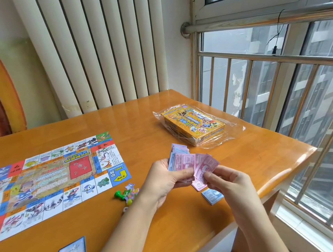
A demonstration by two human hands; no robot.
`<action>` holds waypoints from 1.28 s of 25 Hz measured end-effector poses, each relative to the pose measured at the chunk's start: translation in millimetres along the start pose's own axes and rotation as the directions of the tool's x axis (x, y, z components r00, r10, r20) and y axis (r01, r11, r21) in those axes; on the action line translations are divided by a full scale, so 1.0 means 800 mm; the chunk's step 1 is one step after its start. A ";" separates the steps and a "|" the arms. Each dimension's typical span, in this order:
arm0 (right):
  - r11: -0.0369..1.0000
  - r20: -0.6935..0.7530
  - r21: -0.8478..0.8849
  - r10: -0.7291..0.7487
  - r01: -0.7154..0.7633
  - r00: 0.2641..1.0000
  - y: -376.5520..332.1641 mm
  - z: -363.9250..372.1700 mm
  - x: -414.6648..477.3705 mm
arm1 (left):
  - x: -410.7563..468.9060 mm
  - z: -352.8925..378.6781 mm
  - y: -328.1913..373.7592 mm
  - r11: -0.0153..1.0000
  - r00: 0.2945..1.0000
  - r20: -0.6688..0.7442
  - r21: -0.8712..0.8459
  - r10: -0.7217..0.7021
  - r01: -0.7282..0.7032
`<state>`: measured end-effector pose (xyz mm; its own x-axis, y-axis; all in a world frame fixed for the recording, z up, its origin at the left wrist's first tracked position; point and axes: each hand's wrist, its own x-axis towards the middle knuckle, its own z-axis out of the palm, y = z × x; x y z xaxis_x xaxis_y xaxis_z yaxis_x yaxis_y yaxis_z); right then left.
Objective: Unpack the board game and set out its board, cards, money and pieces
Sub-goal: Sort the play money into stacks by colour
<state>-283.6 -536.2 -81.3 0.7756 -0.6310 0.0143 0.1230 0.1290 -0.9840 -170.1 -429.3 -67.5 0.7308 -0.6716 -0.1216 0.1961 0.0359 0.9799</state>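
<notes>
The paper game board lies unfolded on the left of the wooden table. My left hand grips a fanned stack of play money, blue and pink notes. My right hand pinches pink notes at the front of that stack. Below the hands, one pink note and a small blue pile rest on the table. Green pawns and small coloured pieces sit beside the board's right edge. A dark deck of cards lies at the bottom edge.
The yellow game box stands on its clear plastic wrap at the back right of the table. A white radiator lines the wall behind. A window with metal bars runs along the right, past the table's edge.
</notes>
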 end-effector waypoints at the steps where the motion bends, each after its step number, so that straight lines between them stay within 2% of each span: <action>1: 1.000 -0.005 -0.005 0.005 -0.005 1.000 0.002 0.001 0.001 | 0.000 0.001 -0.002 0.998 1.000 -0.002 0.063 0.027 -0.027; 5: 0.998 -0.005 -0.006 0.055 -0.055 0.998 0.005 0.000 0.001 | -0.001 0.000 -0.003 0.964 0.995 0.028 0.248 0.092 -0.096; 9: 0.993 0.002 0.015 0.119 -0.119 0.993 0.005 0.001 0.003 | -0.006 0.001 -0.003 0.956 0.988 0.152 0.286 0.024 -0.068; 11: 0.993 -0.027 0.005 0.114 -0.114 0.993 0.004 0.001 0.003 | -0.007 0.002 -0.002 0.974 0.979 0.201 0.228 -0.046 -0.001; 14: 0.996 -0.072 -0.010 0.090 -0.091 0.993 0.001 0.001 0.003 | -0.007 0.004 0.005 0.988 0.965 0.215 0.014 -0.152 0.152; 18: 1.000 -0.103 -0.007 0.001 -0.002 0.995 -0.008 0.001 0.006 | 0.000 -0.003 0.016 0.910 0.953 0.199 -0.303 -0.230 0.283; 21: 0.988 -0.043 -0.112 -0.110 0.105 0.993 -0.028 -0.007 0.014 | -0.001 -0.010 0.021 0.915 0.952 0.226 -0.301 -0.207 0.270; 24: 0.876 0.143 -0.416 -0.203 0.245 0.969 -0.055 -0.023 0.024 | -0.001 -0.013 0.021 0.954 0.962 0.212 -0.204 -0.175 0.219; 26: 0.768 0.336 -0.549 -0.159 0.330 0.928 -0.077 -0.030 0.027 | -0.001 -0.014 0.020 0.971 0.965 0.198 -0.130 -0.172 0.199; 28: 0.648 0.457 -0.658 -0.061 0.384 0.887 -0.097 -0.032 0.031 | -0.001 -0.014 0.017 0.981 0.965 0.202 -0.065 -0.167 0.183; 30: 0.520 0.517 -0.727 -0.014 0.448 0.856 -0.107 -0.030 0.035 | -0.001 -0.013 0.013 0.987 0.968 0.198 -0.014 -0.153 0.159; 32: 0.507 0.542 -0.724 -0.004 0.469 0.841 -0.110 -0.025 0.037 | 0.001 -0.012 0.010 0.992 0.977 0.175 0.044 -0.125 0.119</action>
<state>-283.6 -581.5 2.2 0.9868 -0.1166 0.1123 -0.0220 -0.7839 -0.6205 -161.9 -422.3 -61.5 0.5749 -0.7898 -0.2138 0.2526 -0.0772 0.9645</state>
